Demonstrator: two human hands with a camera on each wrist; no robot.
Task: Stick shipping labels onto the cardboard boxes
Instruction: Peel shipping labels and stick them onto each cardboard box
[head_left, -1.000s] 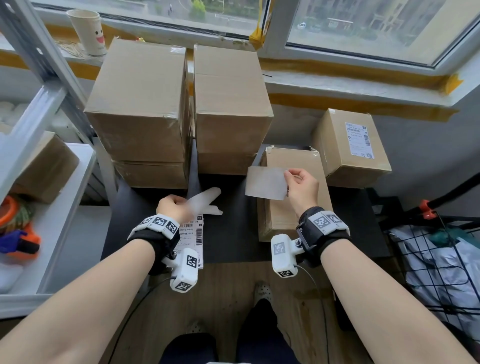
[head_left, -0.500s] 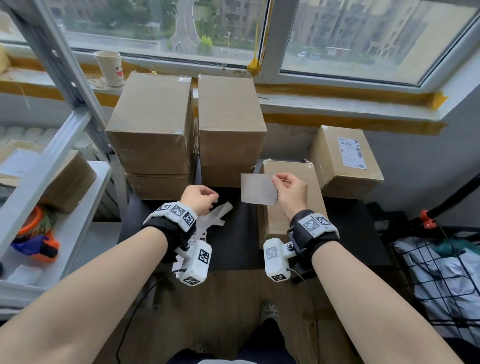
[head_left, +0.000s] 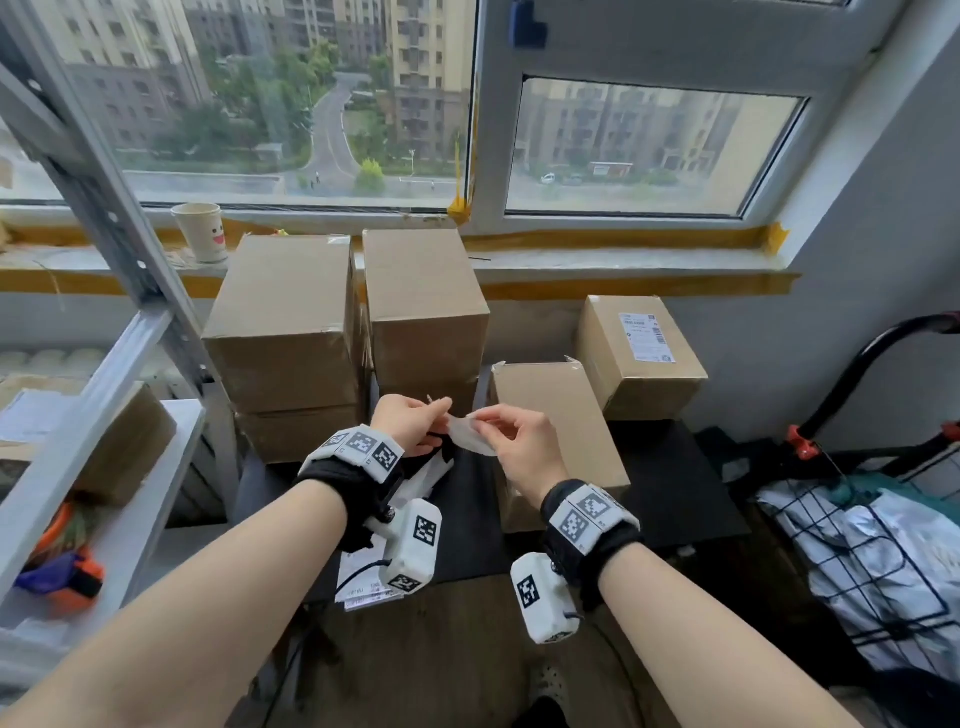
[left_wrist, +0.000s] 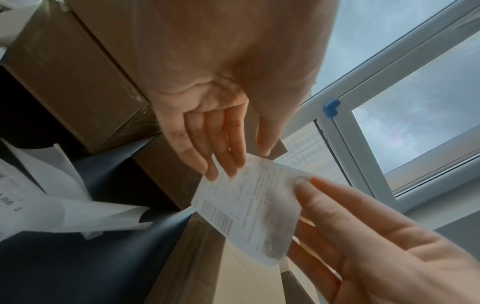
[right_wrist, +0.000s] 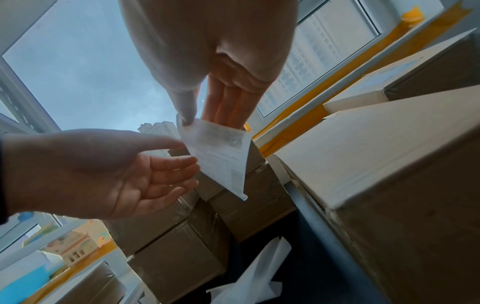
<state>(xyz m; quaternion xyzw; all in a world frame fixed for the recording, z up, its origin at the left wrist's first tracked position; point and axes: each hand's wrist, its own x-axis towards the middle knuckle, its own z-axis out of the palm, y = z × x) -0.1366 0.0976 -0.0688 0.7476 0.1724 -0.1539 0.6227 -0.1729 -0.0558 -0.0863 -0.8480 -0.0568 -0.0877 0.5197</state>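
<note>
We hold a shipping label (head_left: 470, 434) in the air between both our hands, above a dark table (head_left: 670, 478). The label is a thin white rectangle of paper, slightly translucent and curling, printed with fine text and a barcode. Our right hand (head_left: 522, 447) pinches one end of it between thumb and fingertips. Our left hand (head_left: 410, 423) meets the opposite edge: the wrist views show its fingers (left_wrist: 223, 148) nearly straight, tips touching the paper, and we cannot tell whether the thumb closes on it.

Just below and to the right of the label lies a plain cardboard box (head_left: 550, 410), matte brown, flat-topped, with no label on its top. Behind it to the right sits a smaller box (head_left: 639, 353) already bearing a white label on its top face. To the left, taller stacked boxes (head_left: 291, 322) stand side by side, their seams sealed with clear glossy tape. Loose white backing strips (right_wrist: 259, 271) and printed sheets (head_left: 363, 587) lie crumpled on the table under our left wrist. A paper cup (head_left: 200, 231) with a smiling face stands on the windowsill.
</note>
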